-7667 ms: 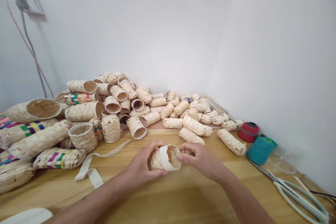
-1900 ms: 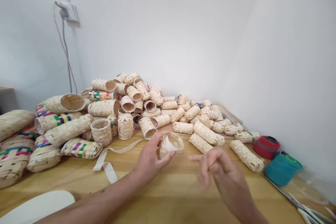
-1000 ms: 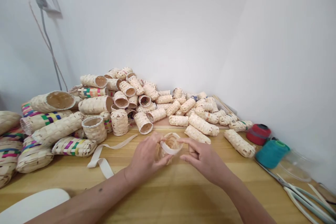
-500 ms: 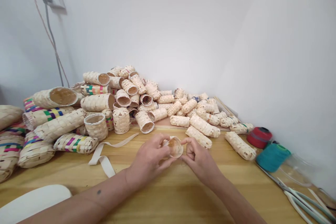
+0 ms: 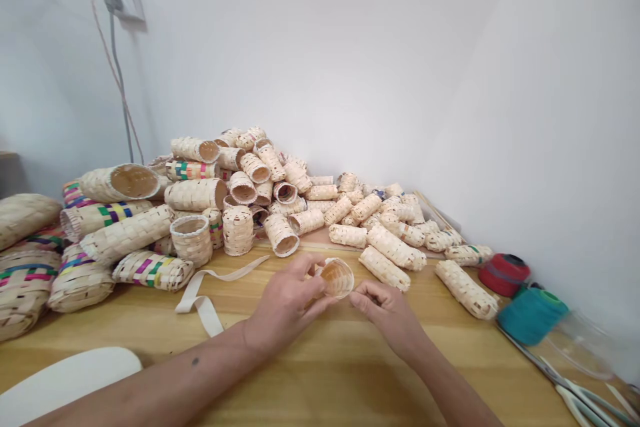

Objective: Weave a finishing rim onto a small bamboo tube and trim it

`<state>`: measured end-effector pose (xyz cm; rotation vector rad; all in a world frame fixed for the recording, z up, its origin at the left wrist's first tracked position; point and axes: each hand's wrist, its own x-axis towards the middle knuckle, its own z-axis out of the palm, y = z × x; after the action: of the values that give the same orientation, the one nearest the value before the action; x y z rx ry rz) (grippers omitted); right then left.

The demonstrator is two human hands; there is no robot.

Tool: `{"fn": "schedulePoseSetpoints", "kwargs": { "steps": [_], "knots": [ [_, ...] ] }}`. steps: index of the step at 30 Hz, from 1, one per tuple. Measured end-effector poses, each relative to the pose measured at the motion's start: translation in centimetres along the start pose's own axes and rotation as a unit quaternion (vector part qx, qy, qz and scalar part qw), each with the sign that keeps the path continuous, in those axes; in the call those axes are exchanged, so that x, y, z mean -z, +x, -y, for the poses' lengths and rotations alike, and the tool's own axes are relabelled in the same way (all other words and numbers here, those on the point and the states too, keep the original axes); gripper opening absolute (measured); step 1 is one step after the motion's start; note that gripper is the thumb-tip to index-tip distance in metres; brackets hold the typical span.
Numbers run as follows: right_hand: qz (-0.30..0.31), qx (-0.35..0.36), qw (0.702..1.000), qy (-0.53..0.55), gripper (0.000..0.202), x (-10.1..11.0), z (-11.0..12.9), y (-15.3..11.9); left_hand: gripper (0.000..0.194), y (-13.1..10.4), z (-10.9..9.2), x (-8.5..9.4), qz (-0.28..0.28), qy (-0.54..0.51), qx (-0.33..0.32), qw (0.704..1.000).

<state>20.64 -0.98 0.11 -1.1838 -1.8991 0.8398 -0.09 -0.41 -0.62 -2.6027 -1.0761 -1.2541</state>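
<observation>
A small woven basket (image 5: 337, 278), pale and round, lies tilted with its mouth facing me. My left hand (image 5: 290, 300) is closed around its left side, fingers on top and thumb below. Just off the lower right of the rim is my right hand (image 5: 383, 310), its thumb and index finger pinched together. Whatever is between those fingertips is too small to make out. Left of my left hand, a curled pale strip (image 5: 203, 293) rests on the wooden table (image 5: 330, 380).
Behind the hands rises a heap of woven baskets (image 5: 237, 230), with slimmer woven pieces (image 5: 395, 247) to its right. A red thread spool (image 5: 504, 273), a teal thread spool (image 5: 534, 313) and scissors (image 5: 565, 387) lie at the right. A white rounded object (image 5: 75, 387) sits front left.
My right hand has drawn slightly away from the basket's rim, its fingers now curled in. The basket has turned a little in my left hand. The whole view has shifted slightly.
</observation>
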Motion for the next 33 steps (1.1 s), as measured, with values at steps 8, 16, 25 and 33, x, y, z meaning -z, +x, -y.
{"fn": "schedulePoseSetpoints", "kwargs": {
  "steps": [8, 16, 25, 33],
  "knots": [
    [0.016, -0.035, 0.998, 0.051, 0.038, 0.0, -0.4, -0.2, 0.023, 0.2, -0.3, 0.1, 0.014, 0.028, -0.010, 0.999],
    [0.002, -0.077, 0.986, 0.145, 0.034, 0.7, -0.6, -0.1, 0.020, 0.3, -0.1, 0.3, 0.011, 0.045, 0.008, 0.999],
    [-0.074, -0.062, 0.993, -0.061, 0.036, 1.2, -1.0, 0.7, 0.022, 0.3, 0.0, 0.3, 0.014, 0.031, -0.015, 0.999],
    [-0.165, -0.033, 0.983, -0.072, 0.040, 2.4, -0.9, 0.4, 0.016, 1.1, -0.1, 1.4, -0.051, -0.045, 0.001, 0.998]
  ]
}}
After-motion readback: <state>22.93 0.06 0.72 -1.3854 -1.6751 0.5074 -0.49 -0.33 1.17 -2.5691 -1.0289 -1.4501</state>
